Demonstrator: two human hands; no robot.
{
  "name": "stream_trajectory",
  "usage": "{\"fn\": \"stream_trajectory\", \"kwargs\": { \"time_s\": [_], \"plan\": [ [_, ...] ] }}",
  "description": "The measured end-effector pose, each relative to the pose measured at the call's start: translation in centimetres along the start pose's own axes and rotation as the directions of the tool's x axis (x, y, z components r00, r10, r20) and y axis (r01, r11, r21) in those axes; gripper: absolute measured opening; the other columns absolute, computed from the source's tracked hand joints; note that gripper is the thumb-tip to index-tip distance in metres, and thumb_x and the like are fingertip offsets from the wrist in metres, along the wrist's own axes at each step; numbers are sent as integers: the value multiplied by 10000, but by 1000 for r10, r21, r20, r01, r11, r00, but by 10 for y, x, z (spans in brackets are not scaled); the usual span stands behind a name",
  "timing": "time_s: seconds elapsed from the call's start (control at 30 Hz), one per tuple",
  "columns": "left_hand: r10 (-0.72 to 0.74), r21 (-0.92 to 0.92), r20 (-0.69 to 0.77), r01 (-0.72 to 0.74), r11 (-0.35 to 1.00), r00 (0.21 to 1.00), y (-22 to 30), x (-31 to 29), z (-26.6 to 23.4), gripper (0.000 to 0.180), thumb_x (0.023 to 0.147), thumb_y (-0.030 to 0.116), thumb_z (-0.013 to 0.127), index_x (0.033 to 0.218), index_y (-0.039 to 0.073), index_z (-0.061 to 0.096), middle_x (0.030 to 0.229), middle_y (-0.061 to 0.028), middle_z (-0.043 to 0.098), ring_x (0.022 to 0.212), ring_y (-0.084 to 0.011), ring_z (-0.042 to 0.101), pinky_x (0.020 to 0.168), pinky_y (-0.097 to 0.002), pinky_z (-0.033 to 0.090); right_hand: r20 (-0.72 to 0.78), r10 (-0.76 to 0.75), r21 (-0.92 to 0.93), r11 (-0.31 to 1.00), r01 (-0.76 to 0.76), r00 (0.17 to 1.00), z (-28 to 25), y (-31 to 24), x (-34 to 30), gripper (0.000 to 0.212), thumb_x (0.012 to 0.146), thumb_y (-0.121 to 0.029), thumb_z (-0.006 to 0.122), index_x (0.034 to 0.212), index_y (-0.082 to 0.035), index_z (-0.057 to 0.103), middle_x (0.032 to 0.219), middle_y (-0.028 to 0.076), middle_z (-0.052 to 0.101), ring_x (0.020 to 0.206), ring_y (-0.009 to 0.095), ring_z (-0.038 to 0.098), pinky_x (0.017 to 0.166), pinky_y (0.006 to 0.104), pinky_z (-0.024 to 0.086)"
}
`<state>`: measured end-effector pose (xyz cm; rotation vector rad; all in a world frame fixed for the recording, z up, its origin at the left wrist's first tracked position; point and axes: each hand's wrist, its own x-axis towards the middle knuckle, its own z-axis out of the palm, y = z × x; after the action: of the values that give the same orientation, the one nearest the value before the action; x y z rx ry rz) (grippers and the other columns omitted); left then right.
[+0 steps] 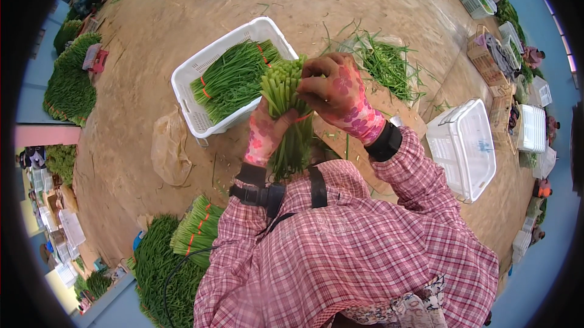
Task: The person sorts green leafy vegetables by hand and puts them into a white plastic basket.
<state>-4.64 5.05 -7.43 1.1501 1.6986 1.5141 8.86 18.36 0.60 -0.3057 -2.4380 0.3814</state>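
Observation:
My left hand (267, 130), in a pink flowered glove with bare fingers, is closed around a bunch of chives (281, 88). The bunch stands with its pale cut ends up and its green leaves hanging toward my lap. An orange-red band (303, 117) shows at its right side. Against the upper right of the stalks, my right hand (340, 88), gloved the same way, has its fingers curled in a pinch; what lies between them is hidden. Beyond my hands a white plastic crate (182, 82) holds banded chive bunches (234, 79).
Loose chives (389, 66) lie beyond a wooden board (398, 109) on the right. White stacked crates (468, 151) stand farther right. A crumpled plastic bag (170, 148) rests on the floor at left. More chives (161, 267), some banded (198, 231), are piled by my left side.

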Motion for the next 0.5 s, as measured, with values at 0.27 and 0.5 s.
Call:
{"fn": "stream_trajectory", "kwargs": {
  "time_s": [0.27, 0.5],
  "plan": [
    [-36, 110, 35, 32, 993, 999, -3, 4, 1, 580, 762, 211, 773, 1249, 32, 515, 1088, -155, 669, 994, -280, 654, 833, -363, 510, -18, 63, 332, 942, -53, 998, -14, 12, -1, 180, 621, -36, 749, 769, -86, 660, 847, 42, 663, 916, 274, 605, 825, 391, 466],
    [-50, 120, 32, 45, 992, 998, 3, 6, 6, 619, 730, 217, 806, 1248, 35, 520, 1079, -138, 676, 983, -264, 659, 824, -353, 514, 229, 350, 510, 752, -419, 908, -16, 13, -4, 237, 745, -18, 700, 977, -20, 651, 1008, 106, 625, 931, 242, 607, 823, 342, 496]
  ]
}}
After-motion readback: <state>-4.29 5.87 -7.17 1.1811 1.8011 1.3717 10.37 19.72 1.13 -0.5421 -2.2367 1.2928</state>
